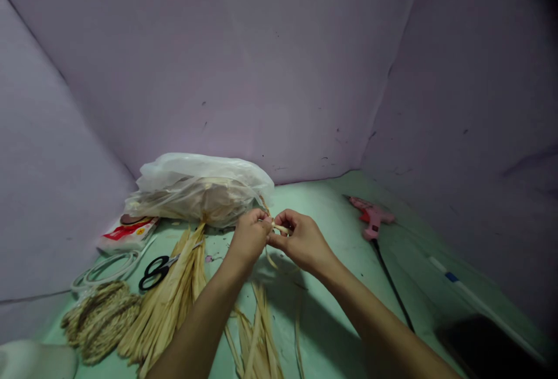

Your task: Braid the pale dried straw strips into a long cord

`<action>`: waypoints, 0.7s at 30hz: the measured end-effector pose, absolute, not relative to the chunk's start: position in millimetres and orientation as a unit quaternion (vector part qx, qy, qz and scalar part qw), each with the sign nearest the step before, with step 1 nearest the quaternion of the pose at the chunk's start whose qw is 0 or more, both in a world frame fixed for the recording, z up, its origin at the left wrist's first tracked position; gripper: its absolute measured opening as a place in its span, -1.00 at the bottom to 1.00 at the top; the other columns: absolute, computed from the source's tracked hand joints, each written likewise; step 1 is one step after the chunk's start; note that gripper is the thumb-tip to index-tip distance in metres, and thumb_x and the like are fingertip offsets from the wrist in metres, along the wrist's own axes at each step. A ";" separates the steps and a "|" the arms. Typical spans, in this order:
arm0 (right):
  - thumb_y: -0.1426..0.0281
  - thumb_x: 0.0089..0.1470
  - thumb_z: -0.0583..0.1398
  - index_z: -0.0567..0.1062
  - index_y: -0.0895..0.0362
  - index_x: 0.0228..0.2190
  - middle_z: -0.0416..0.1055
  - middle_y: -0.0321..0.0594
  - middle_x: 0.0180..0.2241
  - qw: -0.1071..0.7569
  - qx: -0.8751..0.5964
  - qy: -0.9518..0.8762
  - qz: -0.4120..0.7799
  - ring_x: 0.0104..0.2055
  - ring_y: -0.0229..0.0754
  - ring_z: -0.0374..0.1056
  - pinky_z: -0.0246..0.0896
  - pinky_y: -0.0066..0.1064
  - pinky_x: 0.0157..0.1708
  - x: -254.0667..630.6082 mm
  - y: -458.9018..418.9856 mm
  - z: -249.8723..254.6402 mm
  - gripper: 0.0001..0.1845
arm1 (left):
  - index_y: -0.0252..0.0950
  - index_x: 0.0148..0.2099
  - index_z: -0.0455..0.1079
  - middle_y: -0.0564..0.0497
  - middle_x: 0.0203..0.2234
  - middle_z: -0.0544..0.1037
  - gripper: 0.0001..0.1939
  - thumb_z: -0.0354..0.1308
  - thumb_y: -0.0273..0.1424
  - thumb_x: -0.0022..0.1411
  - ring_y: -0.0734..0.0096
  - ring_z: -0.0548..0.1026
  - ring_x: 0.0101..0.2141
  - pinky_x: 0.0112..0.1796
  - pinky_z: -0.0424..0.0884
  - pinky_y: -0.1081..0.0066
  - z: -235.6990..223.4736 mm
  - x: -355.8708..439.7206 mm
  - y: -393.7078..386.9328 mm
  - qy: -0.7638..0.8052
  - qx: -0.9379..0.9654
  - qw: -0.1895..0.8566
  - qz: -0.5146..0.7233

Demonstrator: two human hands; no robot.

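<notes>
My left hand [250, 235] and my right hand [303, 240] meet above the green tabletop, both closed in a pinch. Between them runs a pale dried fibre strip [281, 228], gripped by the fingertips of each. A thin reddish-brown braided piece [264, 203] sticks up from behind my left fingers; how it joins the strip is hidden. One loose strip end [271, 260] dangles below the hands. Under my forearms lie more dried fibre strips [257, 332]. A large tied bundle of dried strips [178, 289] fans out left of my left arm, with black-handled scissors [154, 271] resting partly on it.
Against the back wall sits a white plastic bag [204, 187] of dried material. At left are a red-and-white packet [128, 232], a pale coiled cable [108, 268] and a braided rope coil [102, 321]. A pink glue gun [370, 216] with black cord lies at right, near a dark object [483, 344].
</notes>
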State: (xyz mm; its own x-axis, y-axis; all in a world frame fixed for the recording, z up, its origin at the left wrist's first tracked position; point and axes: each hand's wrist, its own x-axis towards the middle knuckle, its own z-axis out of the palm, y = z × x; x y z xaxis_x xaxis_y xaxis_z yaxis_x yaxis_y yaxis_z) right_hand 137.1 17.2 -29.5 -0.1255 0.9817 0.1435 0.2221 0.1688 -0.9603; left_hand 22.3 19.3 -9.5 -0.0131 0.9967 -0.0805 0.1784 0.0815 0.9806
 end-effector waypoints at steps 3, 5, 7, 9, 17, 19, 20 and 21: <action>0.29 -0.28 0.22 0.35 0.17 -0.55 0.20 -0.39 -0.64 0.420 -0.465 -0.628 0.462 -0.61 -0.40 0.01 -0.11 -0.54 -0.62 140.9 16.6 -22.1 -0.77 | -0.31 -0.58 0.15 0.20 -0.80 0.14 -0.93 -0.01 -0.46 -0.12 0.71 -0.01 -0.77 -0.70 -0.09 0.60 -6.2 18.5 19.6 0.568 0.524 0.476 0.419; 0.23 -0.20 0.17 0.35 0.19 -0.58 0.16 -0.38 -0.66 0.417 -0.455 -0.614 0.492 -0.63 -0.41 -0.04 -0.14 -0.53 -0.63 143.9 17.0 -18.0 -0.75 | -0.31 -0.56 0.15 0.21 -0.81 0.13 -0.92 0.01 -0.43 -0.12 0.71 -0.03 -0.77 -0.71 -0.12 0.60 -2.9 16.5 18.8 0.561 0.526 0.493 0.406; 0.20 -0.15 0.13 0.34 0.19 -0.61 0.11 -0.40 -0.68 0.418 -0.450 -0.599 0.514 -0.64 -0.41 -0.09 -0.17 -0.52 -0.64 146.4 17.9 -16.4 -0.71 | -0.31 -0.54 0.16 0.21 -0.80 0.15 -0.91 0.02 -0.41 -0.12 0.71 -0.03 -0.77 -0.72 -0.14 0.60 -0.1 15.3 17.8 0.550 0.529 0.510 0.396; 0.20 -0.13 0.11 0.34 0.18 -0.63 0.07 -0.41 -0.70 0.414 -0.451 -0.602 0.513 -0.65 -0.41 -0.11 -0.18 -0.52 -0.64 148.1 19.2 -17.1 -0.71 | -0.31 -0.54 0.16 0.20 -0.79 0.16 -0.90 0.03 -0.42 -0.12 0.71 -0.02 -0.77 -0.71 -0.13 0.60 0.8 15.1 17.1 0.537 0.537 0.517 0.395; 0.30 -0.13 0.11 0.36 0.16 -0.62 0.30 -0.30 -0.65 0.391 -0.483 -0.615 0.486 -0.62 -0.36 0.12 -0.06 -0.51 -0.61 148.5 21.9 -26.9 -0.80 | -0.34 -0.53 0.24 0.18 -0.79 0.19 -0.88 0.06 -0.38 -0.10 0.67 0.09 -0.72 -0.66 -0.04 0.59 -9.7 19.8 19.4 0.542 0.582 0.444 0.413; 0.32 -0.17 0.13 0.36 0.16 -0.64 0.24 -0.34 -0.69 0.397 -0.483 -0.603 0.496 -0.66 -0.39 0.05 -0.11 -0.52 -0.64 147.3 20.3 -24.1 -0.83 | -0.34 -0.53 0.25 0.18 -0.78 0.20 -0.87 0.07 -0.36 -0.09 0.67 0.09 -0.71 -0.66 -0.03 0.59 -10.3 20.6 19.4 0.536 0.582 0.444 0.421; 0.33 -0.18 0.13 0.35 0.17 -0.66 0.20 -0.37 -0.71 0.402 -0.485 -0.587 0.509 -0.68 -0.41 0.00 -0.15 -0.52 -0.66 146.7 19.3 -21.7 -0.83 | -0.34 -0.52 0.24 0.18 -0.78 0.20 -0.86 0.07 -0.35 -0.09 0.68 0.08 -0.72 -0.66 -0.04 0.59 -9.8 20.8 19.0 0.531 0.578 0.452 0.425; 0.34 -0.20 0.14 0.34 0.17 -0.66 0.16 -0.39 -0.72 0.406 -0.488 -0.563 0.529 -0.70 -0.43 -0.05 -0.19 -0.52 -0.67 146.4 18.3 -18.8 -0.84 | -0.34 -0.51 0.24 0.19 -0.78 0.20 -0.86 0.08 -0.35 -0.09 0.69 0.07 -0.73 -0.66 -0.04 0.59 -8.8 20.9 18.5 0.524 0.571 0.464 0.428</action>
